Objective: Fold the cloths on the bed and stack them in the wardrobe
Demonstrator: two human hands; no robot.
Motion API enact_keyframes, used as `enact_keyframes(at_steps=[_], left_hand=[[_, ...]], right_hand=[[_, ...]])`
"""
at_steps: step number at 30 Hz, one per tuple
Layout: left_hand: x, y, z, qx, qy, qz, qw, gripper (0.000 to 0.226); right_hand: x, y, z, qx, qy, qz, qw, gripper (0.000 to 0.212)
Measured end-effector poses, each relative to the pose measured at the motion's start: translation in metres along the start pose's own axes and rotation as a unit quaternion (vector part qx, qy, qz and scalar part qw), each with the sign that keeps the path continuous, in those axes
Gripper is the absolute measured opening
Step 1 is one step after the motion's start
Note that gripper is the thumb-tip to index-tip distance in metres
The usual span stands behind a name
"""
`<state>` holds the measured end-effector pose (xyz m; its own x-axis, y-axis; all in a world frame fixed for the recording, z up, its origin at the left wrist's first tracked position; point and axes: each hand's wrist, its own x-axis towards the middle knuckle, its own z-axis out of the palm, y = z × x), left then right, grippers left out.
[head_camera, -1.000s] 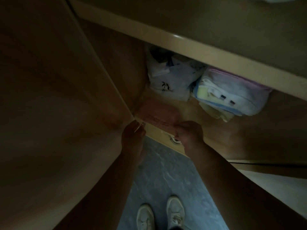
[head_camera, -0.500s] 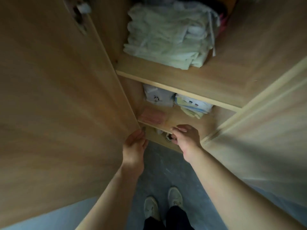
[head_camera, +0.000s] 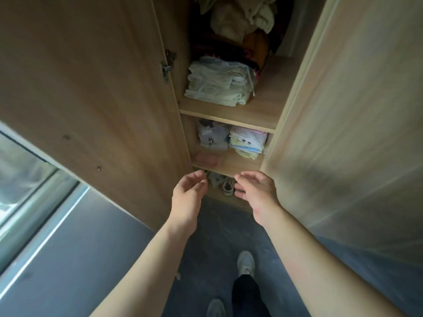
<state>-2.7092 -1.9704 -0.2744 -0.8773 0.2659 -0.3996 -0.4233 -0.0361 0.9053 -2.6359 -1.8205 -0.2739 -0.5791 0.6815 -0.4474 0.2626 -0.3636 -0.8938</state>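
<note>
Light is dim and cool. It enters from the window (head_camera: 20, 175) at my left, and a pale glare strip runs along its frame. The wardrobe (head_camera: 267, 99) darkens toward its top. A soft shadow lies on the right door (head_camera: 325, 179). Door edges bow outward at the picture's margins. My left hand (head_camera: 190, 197) and right hand (head_camera: 256, 191) are slightly blurred.

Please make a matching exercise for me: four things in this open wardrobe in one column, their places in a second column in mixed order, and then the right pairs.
Things
1. pink cloth
2. pale green stack
3. shoe
4. pastel stack

Places
A. below both shelves, at the bottom
B. higher shelf
C. lower shelf, right side
D. lower shelf, left front

Pairs: 1-D, 2-B, 3-A, 4-C
</note>
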Motion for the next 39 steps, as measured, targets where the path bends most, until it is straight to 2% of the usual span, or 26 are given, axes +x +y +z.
enact_keyframes(at_steps=[5,10,14,21,30,39], left_hand=[[-0.051,0.018,0.022,0.012,-0.064,0.025,0.998,0.02],[-0.091,0.023,0.077,0.043,-0.131,0.038,0.99,0.019],[-0.123,0.014,0.143,0.059,-0.199,0.041,0.977,0.016],[-0.212,-0.036,0.302,0.09,-0.327,0.015,0.941,0.015],[-0.335,-0.086,0.512,0.092,-0.492,0.011,0.866,0.014],[-0.384,-0.113,0.682,0.101,-0.629,0.01,0.771,0.016]], right_hand=[[-0.056,-0.019,-0.046,0.018,0.031,-0.039,0.999,0.014],[-0.087,-0.037,-0.116,0.054,0.085,-0.066,0.993,0.015],[-0.103,-0.042,-0.19,0.095,0.143,-0.084,0.982,0.017],[-0.124,-0.051,-0.368,0.146,0.258,-0.109,0.949,0.012],[-0.168,-0.062,-0.602,0.176,0.4,-0.154,0.886,0.01],[-0.171,-0.098,-0.731,0.199,0.494,-0.206,0.821,0.014]])
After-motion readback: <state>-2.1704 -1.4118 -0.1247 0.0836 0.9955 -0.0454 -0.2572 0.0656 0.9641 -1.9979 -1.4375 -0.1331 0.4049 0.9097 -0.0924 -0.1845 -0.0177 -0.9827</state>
